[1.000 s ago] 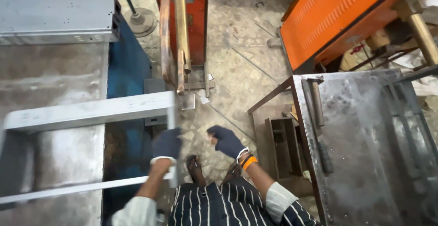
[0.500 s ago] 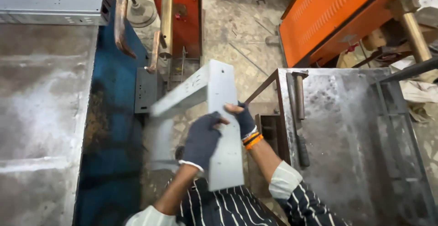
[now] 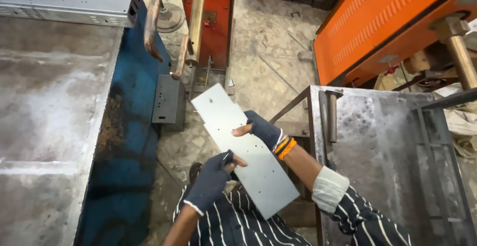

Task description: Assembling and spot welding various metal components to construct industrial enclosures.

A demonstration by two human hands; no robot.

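Left hand (image 3: 211, 176) and right hand (image 3: 263, 129), both gloved, gripping opposite edges of a drilled sheet-metal plate (image 3: 243, 151), apparently flat, steel workbench (image 3: 387, 151) at right

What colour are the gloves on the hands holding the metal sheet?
Dark navy blue gloves, fingertips open, holding the pale grey metal sheet; head view.

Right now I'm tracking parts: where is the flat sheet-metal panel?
In the head view, centre frame, the sheet-metal panel is held between the left hand and right hand, above the floor between the blue-sided table and steel bench.
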